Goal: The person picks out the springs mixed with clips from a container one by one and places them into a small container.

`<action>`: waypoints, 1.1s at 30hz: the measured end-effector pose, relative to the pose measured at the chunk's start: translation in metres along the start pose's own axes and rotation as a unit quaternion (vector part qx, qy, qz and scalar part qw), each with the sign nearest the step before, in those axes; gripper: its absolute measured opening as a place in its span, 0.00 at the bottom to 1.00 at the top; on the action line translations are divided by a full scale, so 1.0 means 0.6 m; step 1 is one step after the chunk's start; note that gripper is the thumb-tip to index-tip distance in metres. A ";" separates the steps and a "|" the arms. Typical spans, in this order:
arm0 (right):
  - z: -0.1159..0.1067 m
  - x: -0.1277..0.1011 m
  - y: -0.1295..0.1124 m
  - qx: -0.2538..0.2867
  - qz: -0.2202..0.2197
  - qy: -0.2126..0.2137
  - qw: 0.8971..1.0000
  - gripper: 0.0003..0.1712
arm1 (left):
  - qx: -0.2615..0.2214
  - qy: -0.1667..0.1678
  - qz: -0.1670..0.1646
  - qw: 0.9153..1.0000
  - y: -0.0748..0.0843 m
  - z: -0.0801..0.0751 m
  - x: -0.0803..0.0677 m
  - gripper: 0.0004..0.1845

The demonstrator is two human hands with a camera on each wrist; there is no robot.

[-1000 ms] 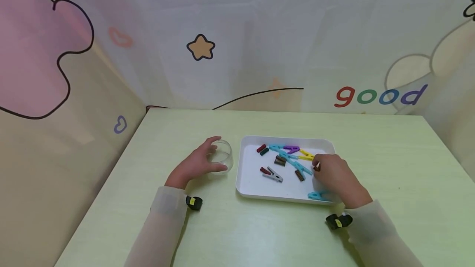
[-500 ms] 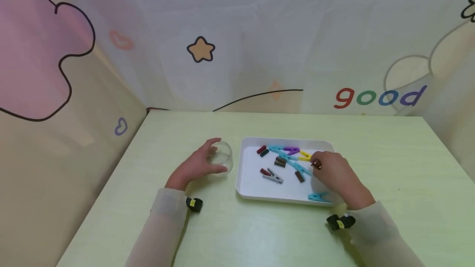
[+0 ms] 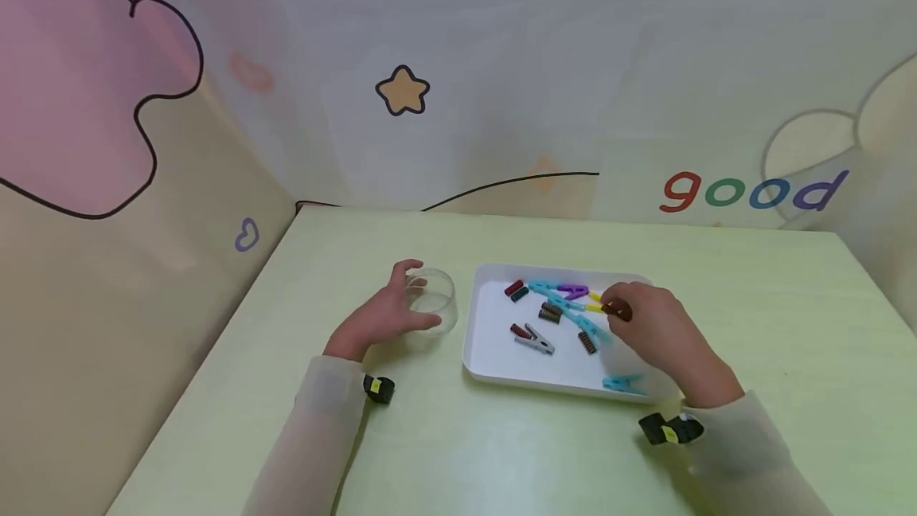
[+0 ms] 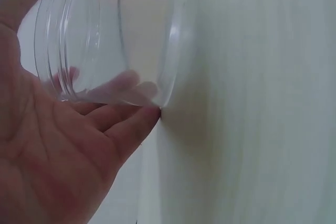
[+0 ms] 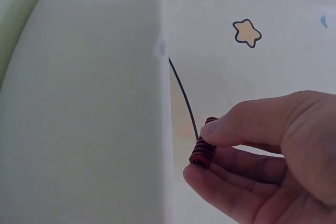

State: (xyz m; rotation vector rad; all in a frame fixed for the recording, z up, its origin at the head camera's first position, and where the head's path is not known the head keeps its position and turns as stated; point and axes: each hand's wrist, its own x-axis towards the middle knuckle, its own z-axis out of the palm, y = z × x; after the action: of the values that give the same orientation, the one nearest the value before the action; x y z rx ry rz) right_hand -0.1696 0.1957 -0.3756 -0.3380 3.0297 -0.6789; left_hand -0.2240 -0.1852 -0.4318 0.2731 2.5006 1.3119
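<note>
I see my left hand (image 3: pixel 380 317) cupping a clear jar (image 3: pixel 432 310) on the bench (image 3: pixel 501 452), just left of the white tray (image 3: pixel 501 361). My right hand (image 3: pixel 662 333) hovers over the tray's right side, fingers (image 3: pixel 614 299) pinching a small dark red clip (image 3: pixel 620 310). Coloured clips (image 3: pixel 566 293) lie scattered inside the tray.

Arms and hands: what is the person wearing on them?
Both arms are covered by long, thin, pale cream sleeves, the left sleeve and the right sleeve. At each wrist sits a small black gadget with a yellow mark, the left one and the right one. The left hand and right hand are bare.
</note>
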 end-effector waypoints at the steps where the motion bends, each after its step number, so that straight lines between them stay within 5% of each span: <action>1: 0.000 0.000 0.000 0.003 -0.001 0.004 1.000 0.12 | 0.004 0.000 0.001 1.000 0.001 -0.001 0.002 0.51; 33: 0.003 0.023 -0.048 0.027 -0.028 0.017 0.999 0.14 | 0.033 0.007 -0.002 0.999 0.005 -0.003 -0.001 0.51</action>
State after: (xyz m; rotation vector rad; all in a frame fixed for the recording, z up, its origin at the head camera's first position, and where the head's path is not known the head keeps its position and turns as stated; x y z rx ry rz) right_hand -0.1770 0.1664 -0.3645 -0.4145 3.0368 -0.7760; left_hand -0.2242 -0.1849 -0.4285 0.2742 2.5588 1.2344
